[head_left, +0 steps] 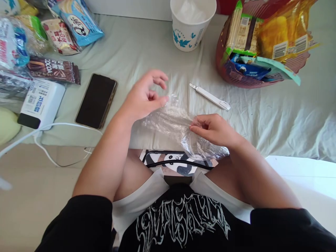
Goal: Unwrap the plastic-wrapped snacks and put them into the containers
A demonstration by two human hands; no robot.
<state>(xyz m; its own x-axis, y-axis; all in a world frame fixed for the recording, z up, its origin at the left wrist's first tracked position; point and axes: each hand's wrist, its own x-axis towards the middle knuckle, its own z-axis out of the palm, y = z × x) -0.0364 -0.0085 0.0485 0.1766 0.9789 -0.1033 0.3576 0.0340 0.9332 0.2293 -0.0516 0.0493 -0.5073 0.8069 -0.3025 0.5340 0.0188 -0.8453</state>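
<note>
Pinching the clear film (170, 120) btwn thumb and fingertips of my R hand (208, 127), at the near edge of the cloth (262, 119). L hand (148, 94) is spread, thumb by the film; can't tell if touching. Film overhangs that edge, so it may slip off if my pinch slackens. Knife-like tool (210, 96) lies just beyond; a careless reach might nick me.

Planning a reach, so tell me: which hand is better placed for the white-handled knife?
Probably the right hand: it is nearer the white-handled knife, whose handle end lies just beyond it. It pinches clear plastic film, so would release that first.
</note>
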